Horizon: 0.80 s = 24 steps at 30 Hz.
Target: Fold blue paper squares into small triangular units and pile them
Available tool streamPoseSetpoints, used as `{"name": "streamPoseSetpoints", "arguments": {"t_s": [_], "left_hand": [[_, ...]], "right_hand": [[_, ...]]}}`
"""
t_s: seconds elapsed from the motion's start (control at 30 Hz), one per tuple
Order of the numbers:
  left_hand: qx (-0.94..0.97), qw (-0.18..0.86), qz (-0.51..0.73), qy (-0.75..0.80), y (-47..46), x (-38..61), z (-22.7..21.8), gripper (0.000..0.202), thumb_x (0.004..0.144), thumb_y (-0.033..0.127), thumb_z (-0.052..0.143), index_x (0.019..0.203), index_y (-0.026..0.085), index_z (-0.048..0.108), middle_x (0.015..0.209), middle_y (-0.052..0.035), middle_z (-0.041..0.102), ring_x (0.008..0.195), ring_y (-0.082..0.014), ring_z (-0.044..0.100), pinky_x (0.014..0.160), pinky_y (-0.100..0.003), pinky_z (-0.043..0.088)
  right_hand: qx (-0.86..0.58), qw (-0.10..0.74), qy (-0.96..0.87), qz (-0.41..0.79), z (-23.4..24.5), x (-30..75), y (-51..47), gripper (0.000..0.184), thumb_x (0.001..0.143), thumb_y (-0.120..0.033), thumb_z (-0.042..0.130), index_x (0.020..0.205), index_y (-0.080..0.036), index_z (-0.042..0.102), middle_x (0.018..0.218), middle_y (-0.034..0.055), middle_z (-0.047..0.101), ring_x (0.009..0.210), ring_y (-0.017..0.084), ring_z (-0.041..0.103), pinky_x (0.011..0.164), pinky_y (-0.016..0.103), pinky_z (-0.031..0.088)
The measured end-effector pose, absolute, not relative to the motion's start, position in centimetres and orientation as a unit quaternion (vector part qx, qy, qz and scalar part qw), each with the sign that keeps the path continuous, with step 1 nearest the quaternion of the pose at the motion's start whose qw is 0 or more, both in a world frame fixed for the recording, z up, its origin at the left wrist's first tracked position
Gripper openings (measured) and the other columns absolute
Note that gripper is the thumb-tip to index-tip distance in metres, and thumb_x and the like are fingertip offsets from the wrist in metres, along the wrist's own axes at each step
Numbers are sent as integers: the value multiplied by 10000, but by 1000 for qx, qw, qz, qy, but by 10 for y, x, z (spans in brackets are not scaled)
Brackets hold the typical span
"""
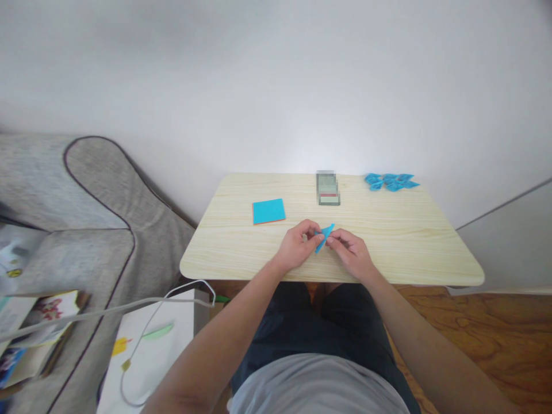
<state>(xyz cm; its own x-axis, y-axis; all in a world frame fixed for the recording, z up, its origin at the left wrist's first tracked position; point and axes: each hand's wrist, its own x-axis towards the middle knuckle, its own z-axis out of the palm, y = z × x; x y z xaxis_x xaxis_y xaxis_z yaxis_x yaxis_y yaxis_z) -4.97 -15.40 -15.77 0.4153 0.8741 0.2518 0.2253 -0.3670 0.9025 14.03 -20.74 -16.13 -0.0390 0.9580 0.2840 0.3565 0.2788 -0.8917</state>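
We look down at a pale, wood-grained table with rounded corners, set beside a plain white wall. Near the middle of its near side, a small, pointed, folded piece of bright blue paper sits between our two bare hands. Our left hand grips it narrowly between thumb and fingers; our right hand pinches it from the right, fingertips close together. We cannot quite tell whether its lower tip touches the tabletop. To the left and farther back lies a flat, rectangular blue paper stack with an orange edge. At the far middle is a dark, rectangular, pixelated object; at the far right, a cluster of pointed, folded blue paper shapes. A grey fabric sofa stands left of the table.
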Motion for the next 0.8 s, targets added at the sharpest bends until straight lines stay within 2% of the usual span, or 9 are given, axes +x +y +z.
{"name": "streamPoseSetpoints", "arguments": {"t_s": [0.4, 0.63, 0.8], "left_hand": [[710, 449, 395, 371, -155, -50, -157, 152, 887, 310, 678, 981, 190, 672, 774, 19, 621, 734, -131, 556, 722, -260, 414], [675, 508, 418, 334, -154, -49, -161, 133, 906, 286, 645, 968, 174, 682, 882, -18, 660, 826, -147, 583, 798, -274, 448], [637, 566, 432, 296, -154, -47, -167, 161, 938, 309, 607, 1002, 167, 649, 863, -21, 654, 796, -141, 594, 764, -268, 470]], "right_hand": [[-508, 472, -638, 335, -160, 140, -208, 187, 959, -362, 605, 901, -228, 723, 841, 9, 710, 809, 183, 627, 787, 305, 464], [-527, 474, -621, 334, -162, 139, -206, 192, 951, -360, 610, 912, -224, 740, 843, 10, 718, 795, 181, 622, 781, 309, 457], [-527, 474, -613, 349, -164, 141, -206, 216, 953, -387, 604, 907, -221, 734, 845, 15, 725, 797, 187, 630, 776, 315, 467]]}}
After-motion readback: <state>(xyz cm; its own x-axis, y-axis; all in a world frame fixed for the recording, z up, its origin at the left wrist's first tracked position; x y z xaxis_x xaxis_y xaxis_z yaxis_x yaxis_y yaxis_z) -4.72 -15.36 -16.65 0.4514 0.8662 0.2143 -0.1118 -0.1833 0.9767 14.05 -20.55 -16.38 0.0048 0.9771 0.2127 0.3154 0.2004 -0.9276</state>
